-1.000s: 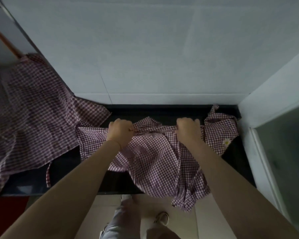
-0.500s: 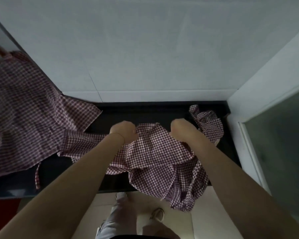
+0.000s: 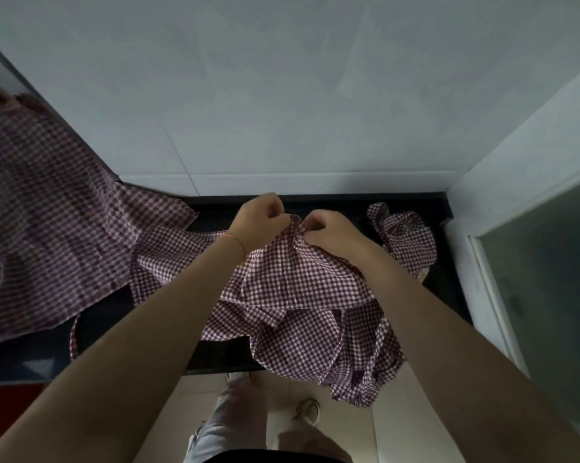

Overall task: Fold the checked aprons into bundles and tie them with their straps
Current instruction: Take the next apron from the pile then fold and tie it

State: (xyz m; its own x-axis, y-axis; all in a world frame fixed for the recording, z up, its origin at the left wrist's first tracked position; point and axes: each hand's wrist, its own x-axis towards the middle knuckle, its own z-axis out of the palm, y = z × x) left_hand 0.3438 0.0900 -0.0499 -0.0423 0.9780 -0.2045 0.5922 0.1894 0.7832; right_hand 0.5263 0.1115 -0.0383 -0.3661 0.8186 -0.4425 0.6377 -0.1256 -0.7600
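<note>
A maroon-and-white checked apron (image 3: 298,295) lies crumpled on the black counter (image 3: 215,359), part of it hanging over the front edge. My left hand (image 3: 258,218) and my right hand (image 3: 332,232) are close together above its middle, each pinching the raised top edge of the cloth. A further bunch of the same checked cloth (image 3: 405,232) sits at the counter's back right. Another checked apron (image 3: 48,222) spreads over the counter's left end and up the left side. A thin strap (image 3: 74,339) hangs at the front left.
A pale wall (image 3: 281,95) backs the counter, and a white frame with glass (image 3: 532,279) closes the right side. Below the counter edge is a tiled floor (image 3: 195,399) with my legs and shoes.
My hands have moved toward each other, from apart to nearly touching, bringing the apron's top edge together and lifting it. The cloth at the right has drawn inward.
</note>
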